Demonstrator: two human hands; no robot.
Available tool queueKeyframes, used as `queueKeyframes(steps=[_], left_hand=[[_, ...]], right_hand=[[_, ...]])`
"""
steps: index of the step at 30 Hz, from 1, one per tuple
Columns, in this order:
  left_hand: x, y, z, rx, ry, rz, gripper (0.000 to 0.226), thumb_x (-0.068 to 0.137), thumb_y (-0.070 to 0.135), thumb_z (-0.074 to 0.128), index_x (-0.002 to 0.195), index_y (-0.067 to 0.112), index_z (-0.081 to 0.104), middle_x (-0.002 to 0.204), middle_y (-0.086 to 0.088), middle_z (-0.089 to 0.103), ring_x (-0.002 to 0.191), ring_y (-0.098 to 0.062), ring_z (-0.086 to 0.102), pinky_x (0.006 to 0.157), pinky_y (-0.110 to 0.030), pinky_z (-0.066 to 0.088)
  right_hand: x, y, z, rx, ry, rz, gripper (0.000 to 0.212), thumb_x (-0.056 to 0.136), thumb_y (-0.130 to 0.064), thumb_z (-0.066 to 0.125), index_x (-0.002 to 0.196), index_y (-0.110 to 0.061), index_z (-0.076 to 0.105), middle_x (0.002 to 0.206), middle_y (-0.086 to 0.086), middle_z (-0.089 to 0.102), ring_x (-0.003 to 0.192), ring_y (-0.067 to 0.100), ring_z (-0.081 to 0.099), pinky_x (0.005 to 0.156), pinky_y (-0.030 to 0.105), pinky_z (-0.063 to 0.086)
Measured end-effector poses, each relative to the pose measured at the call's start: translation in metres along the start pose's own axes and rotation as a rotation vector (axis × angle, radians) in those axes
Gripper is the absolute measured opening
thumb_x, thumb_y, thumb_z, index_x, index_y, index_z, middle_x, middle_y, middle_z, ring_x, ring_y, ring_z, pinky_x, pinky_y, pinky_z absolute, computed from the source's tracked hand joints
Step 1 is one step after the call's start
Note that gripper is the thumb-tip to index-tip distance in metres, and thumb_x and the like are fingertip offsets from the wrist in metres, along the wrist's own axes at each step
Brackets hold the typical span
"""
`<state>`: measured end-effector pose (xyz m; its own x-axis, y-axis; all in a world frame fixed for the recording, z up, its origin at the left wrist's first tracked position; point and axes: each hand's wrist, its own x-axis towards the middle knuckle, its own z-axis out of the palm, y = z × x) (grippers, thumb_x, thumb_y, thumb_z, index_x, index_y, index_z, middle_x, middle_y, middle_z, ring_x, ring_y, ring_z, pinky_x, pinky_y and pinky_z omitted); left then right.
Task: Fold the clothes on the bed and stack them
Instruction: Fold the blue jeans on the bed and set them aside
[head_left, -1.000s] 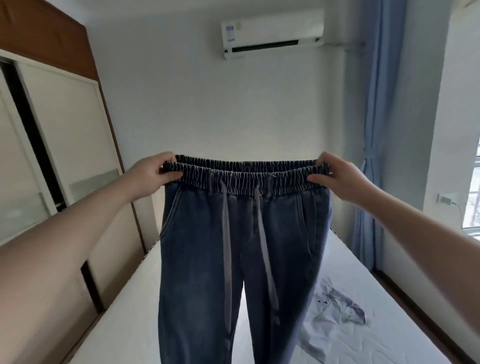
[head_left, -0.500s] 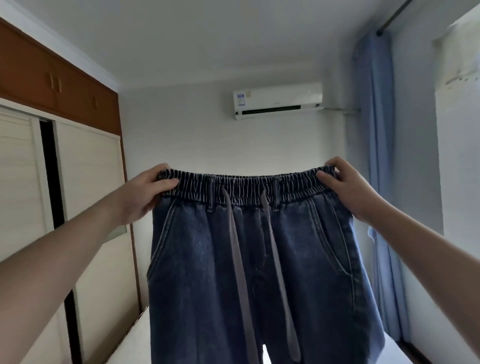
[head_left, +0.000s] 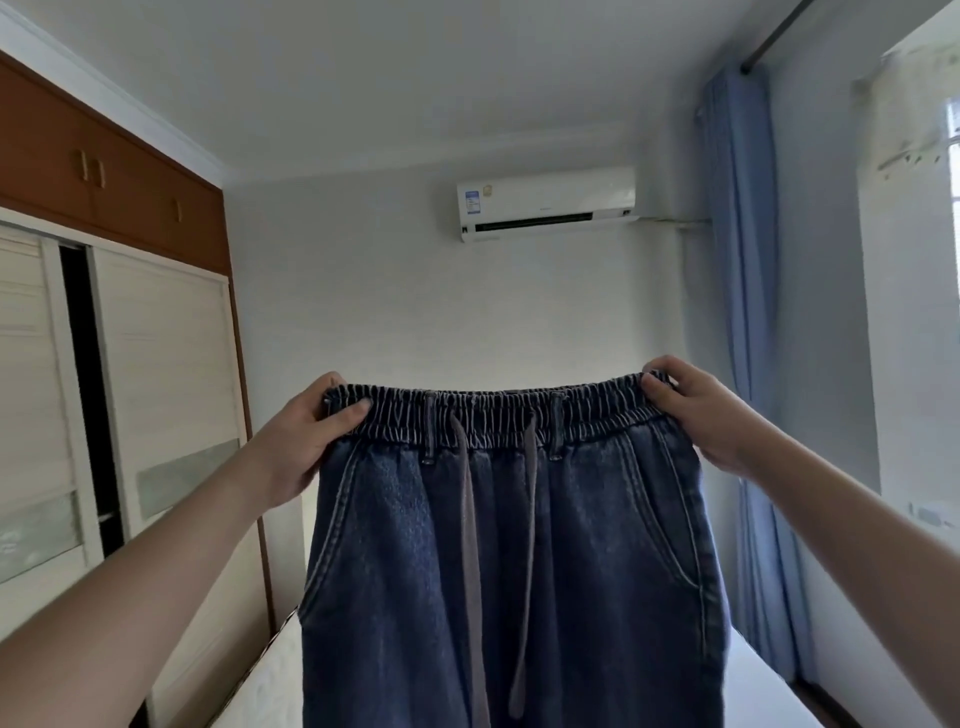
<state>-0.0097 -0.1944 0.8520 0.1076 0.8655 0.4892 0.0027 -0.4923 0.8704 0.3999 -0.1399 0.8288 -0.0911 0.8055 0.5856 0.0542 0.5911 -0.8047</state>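
Jeans held up by the waistband

The left hand (head_left: 304, 441) and right hand (head_left: 698, 415) each pinch an end of the blue jeans (head_left: 511, 571) waistband, grip closed on denim; the jeans hang above the bed (head_left: 265, 680), hiding most of it, with wardrobe (head_left: 156, 374) left, curtain (head_left: 748, 322) right.

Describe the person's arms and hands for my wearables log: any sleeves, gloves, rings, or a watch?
Both forearms are bare as far as the frame shows, with no sleeve cuff in view. The left hand and right hand wear no gloves, and no ring, watch or bracelet shows on either.
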Motion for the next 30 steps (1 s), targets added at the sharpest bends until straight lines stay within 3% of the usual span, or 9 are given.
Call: queueKeyframes(steps=[6,12,16,19,21,23,26,28,30], left_hand=[[-0.004,-0.018,0.024,-0.063,0.134,-0.064,0.009,0.087,0.025,0.07,0.082,0.023,0.062,0.091,-0.012,0.07,0.076,-0.023,0.069,0.065,-0.031,0.051],[-0.008,-0.019,0.076,0.042,0.552,0.0,0.018,0.092,0.026,0.06,0.099,0.009,0.062,0.085,-0.007,0.065,0.066,-0.011,0.061,0.052,-0.022,0.042],[-0.017,-0.023,0.109,-0.014,0.647,0.101,0.01,0.091,0.021,0.061,0.089,0.012,0.058,0.079,-0.006,0.064,0.068,-0.017,0.059,0.049,-0.019,0.044],[-0.021,-0.029,0.129,0.036,0.641,0.163,0.015,0.09,0.024,0.06,0.086,0.01,0.056,0.078,-0.013,0.064,0.067,-0.02,0.057,0.064,-0.033,0.047],[-0.022,-0.035,0.138,0.115,0.622,0.208,0.017,0.09,0.027,0.059,0.081,0.014,0.053,0.07,-0.007,0.059,0.06,-0.014,0.051,0.061,-0.033,0.044],[-0.025,-0.038,0.144,0.225,0.59,0.295,0.023,0.092,0.03,0.059,0.074,0.023,0.046,0.059,0.007,0.048,0.05,-0.007,0.041,0.053,-0.024,0.038],[-0.027,-0.041,0.145,0.446,0.532,0.467,0.031,0.093,0.028,0.061,0.071,0.021,0.04,0.056,0.002,0.045,0.048,-0.006,0.039,0.045,-0.016,0.033],[-0.026,-0.042,0.143,0.561,0.485,0.502,0.035,0.092,0.026,0.063,0.069,0.02,0.038,0.055,0.004,0.045,0.048,-0.007,0.04,0.048,-0.017,0.033],[-0.025,-0.046,0.141,0.608,0.44,0.476,0.039,0.09,0.025,0.064,0.065,0.022,0.034,0.053,0.009,0.044,0.048,-0.006,0.038,0.049,-0.019,0.032]], right_hand=[[-0.016,0.015,0.009,0.231,0.027,0.253,0.026,0.095,-0.032,0.056,0.102,-0.007,0.063,0.078,0.01,0.071,0.062,0.019,0.069,0.055,0.031,0.057],[-0.023,0.005,0.047,0.568,0.246,0.496,0.038,0.096,-0.032,0.057,0.075,-0.001,0.063,0.054,0.011,0.067,0.044,0.02,0.065,0.038,0.03,0.052],[-0.024,-0.001,0.079,0.516,0.354,0.393,0.037,0.097,-0.035,0.057,0.1,0.0,0.067,0.081,0.013,0.072,0.069,0.023,0.071,0.073,0.041,0.06],[-0.031,-0.01,0.104,0.455,0.35,0.297,0.04,0.099,-0.04,0.051,0.106,-0.003,0.066,0.092,0.017,0.073,0.084,0.028,0.071,0.081,0.046,0.058],[-0.038,-0.018,0.122,0.489,0.308,0.233,0.037,0.1,-0.038,0.049,0.108,-0.004,0.062,0.097,0.02,0.071,0.084,0.03,0.07,0.079,0.045,0.059],[-0.046,-0.027,0.136,0.443,0.313,0.142,0.031,0.1,-0.038,0.049,0.106,-0.009,0.058,0.1,0.021,0.068,0.084,0.025,0.066,0.079,0.041,0.058],[-0.057,-0.035,0.14,0.094,0.381,-0.058,0.025,0.1,-0.035,0.05,0.098,-0.011,0.056,0.08,0.008,0.062,0.059,-0.005,0.053,0.054,0.008,0.042],[-0.061,-0.035,0.14,-0.085,0.361,-0.111,0.022,0.099,-0.033,0.051,0.095,-0.012,0.055,0.068,-0.002,0.055,0.052,-0.009,0.049,0.047,0.006,0.035],[-0.064,-0.032,0.142,-0.172,0.29,-0.116,0.017,0.1,-0.032,0.05,0.094,-0.017,0.053,0.068,-0.006,0.054,0.059,-0.006,0.051,0.051,0.006,0.036]])
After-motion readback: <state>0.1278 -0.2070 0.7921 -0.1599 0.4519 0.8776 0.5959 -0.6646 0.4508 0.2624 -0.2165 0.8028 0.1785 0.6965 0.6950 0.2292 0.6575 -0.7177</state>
